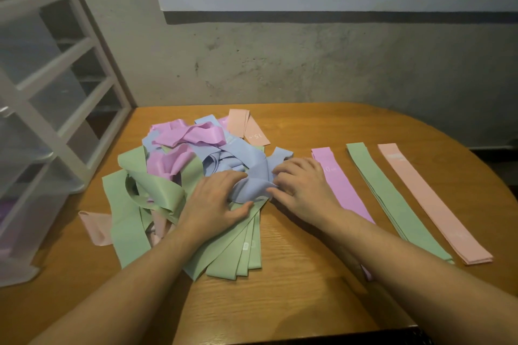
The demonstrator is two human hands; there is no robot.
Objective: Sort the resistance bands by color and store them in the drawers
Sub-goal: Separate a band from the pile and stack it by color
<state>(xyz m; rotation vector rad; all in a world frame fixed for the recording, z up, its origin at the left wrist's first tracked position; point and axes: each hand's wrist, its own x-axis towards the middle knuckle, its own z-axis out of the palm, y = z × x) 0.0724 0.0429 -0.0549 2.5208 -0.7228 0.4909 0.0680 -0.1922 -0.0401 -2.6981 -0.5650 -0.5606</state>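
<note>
Head view, wooden bench [308, 274] against a rough grey wall. A tangled heap of resistance bands [179, 176] lay at centre-left: green, purple, blue, a few peach. To the right, three sorted lines ran near to far, well apart from one another: a purple band [343, 190], a green stack [392, 204] and a peach stack [431, 204]. No blue line was laid out yet. A white drawer unit [42, 120] stood at the left edge of the bench; something purple showed faintly through one low drawer.

Both hands were on the heap's right side, meeting over a crumpled blue band [252, 176]. The left hand [215, 204] lay over it with fingers curled into the folds, thumb on the green bands beneath. The right hand [302, 185] pinched the same band's right edge with bent fingertips, its wrist lying across the near part of the purple band.

Judgement: the step was freeing one blue band to begin a blue line. The band looked thin, limp and stretchy, looped among its neighbours. Best lifted slowly, one hand pinning the heap, so the loop slides out and no green or purple band trails along. Flatten it before laying it down, clear of the purple band. Risk: the right forearm could drag that sorted band askew.
</note>
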